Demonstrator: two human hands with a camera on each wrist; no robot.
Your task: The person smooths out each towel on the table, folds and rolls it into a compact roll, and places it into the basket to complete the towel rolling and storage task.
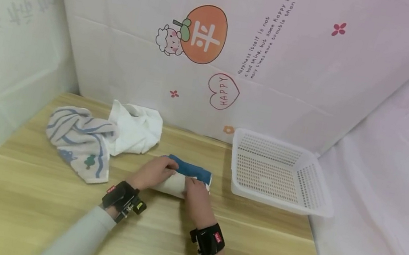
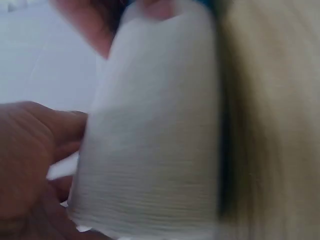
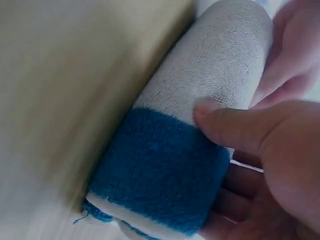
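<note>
A folded or rolled towel (image 1: 172, 185), off-white with a blue part (image 1: 194, 171), is between both hands above the wooden table. In the right wrist view its cream terry surface (image 3: 215, 60) meets a broad blue band (image 3: 150, 160), with layered edges at the near end. My left hand (image 1: 154, 171) grips the towel's left end; in the left wrist view its fingers partly disappear behind the cloth. My right hand (image 1: 198, 203) holds the other end, thumb on top and fingers underneath. The left wrist view is blurred.
A crumpled striped towel (image 1: 82, 138) and a crumpled white cloth (image 1: 139, 130) lie together at the back left of the table (image 1: 152, 245). At the right stands a white perforated plastic basket (image 1: 270, 198). A printed sheet (image 1: 299, 71) hangs behind the table.
</note>
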